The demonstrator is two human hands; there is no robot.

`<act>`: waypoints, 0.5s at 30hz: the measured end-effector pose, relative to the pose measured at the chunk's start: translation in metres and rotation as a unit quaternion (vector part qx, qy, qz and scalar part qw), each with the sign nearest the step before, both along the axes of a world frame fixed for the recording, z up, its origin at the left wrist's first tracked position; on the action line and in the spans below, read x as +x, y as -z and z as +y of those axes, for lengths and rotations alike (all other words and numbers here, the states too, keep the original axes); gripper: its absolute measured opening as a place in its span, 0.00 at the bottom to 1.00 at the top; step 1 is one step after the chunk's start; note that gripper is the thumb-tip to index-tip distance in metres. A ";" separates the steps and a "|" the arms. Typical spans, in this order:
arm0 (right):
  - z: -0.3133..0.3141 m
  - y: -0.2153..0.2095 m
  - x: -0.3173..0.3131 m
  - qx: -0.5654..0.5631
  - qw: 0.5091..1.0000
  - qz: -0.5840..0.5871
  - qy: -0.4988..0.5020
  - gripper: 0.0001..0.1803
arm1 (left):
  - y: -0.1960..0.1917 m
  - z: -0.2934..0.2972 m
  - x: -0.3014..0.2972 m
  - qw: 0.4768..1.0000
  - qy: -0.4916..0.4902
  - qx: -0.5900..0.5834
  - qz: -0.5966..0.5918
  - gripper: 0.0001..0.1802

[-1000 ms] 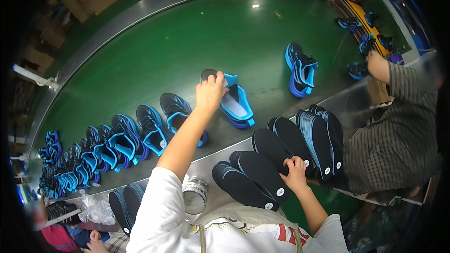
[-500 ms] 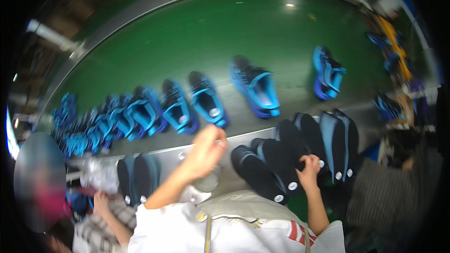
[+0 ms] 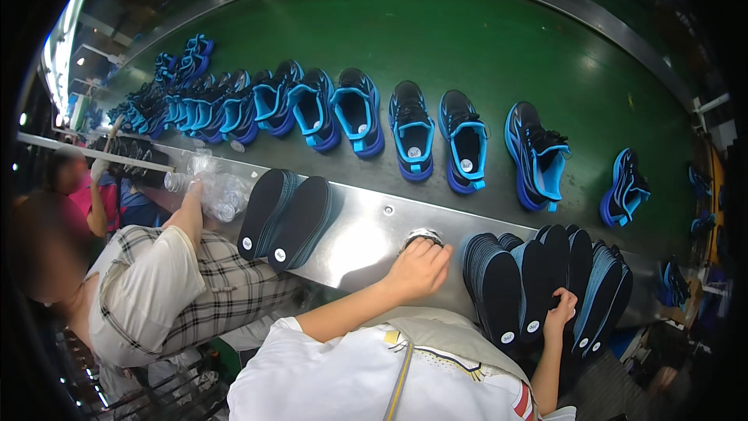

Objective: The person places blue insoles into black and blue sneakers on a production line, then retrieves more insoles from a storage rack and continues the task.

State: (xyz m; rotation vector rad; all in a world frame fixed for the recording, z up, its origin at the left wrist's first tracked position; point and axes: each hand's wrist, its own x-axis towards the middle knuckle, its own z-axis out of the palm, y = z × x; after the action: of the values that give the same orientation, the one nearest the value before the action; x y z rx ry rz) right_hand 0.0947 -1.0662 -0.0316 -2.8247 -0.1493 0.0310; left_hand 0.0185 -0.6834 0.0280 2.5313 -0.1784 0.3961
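L hand (image 3: 418, 267) clenched on round knob (image 3: 423, 235); R hand (image 3: 559, 309) grasping insoles (image 3: 538, 277) (dark stack).

Small round silvery thing (image 3: 423, 235) sits on the steel tabletop (image 3: 366, 242), mostly covered, only its far edge shows. Right next to it: a fanned stack of dark insoles (image 3: 538, 281), blue-edged, leaning upright, white round stickers on the heels.

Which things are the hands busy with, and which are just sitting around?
Busy with:
- left hand on a round metal piece on the steel shelf
- right hand on the right stack of insoles

Sitting around:
- blue shoes on the green belt
- left insole stack
- plastic bags by a co-worker's hand
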 end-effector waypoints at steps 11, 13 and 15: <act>0.006 -0.024 -0.003 0.033 0.998 0.032 0.040 0.21 | 0.006 -0.008 0.001 0.997 -0.018 -0.020 -0.068 0.14; 0.021 -0.039 -0.006 0.012 0.999 0.015 0.031 0.23 | -0.006 -0.007 0.002 0.994 -0.018 0.014 -0.106 0.14; 0.018 -0.050 -0.009 0.055 0.997 0.037 0.046 0.24 | -0.020 -0.016 0.004 0.993 -0.047 0.022 -0.109 0.12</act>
State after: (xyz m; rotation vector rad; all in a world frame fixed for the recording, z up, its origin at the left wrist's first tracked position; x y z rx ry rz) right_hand 0.0856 -1.0487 0.0184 -2.7120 -0.0051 0.1044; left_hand 0.0226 -0.6993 0.0476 2.5426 -0.1521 0.7151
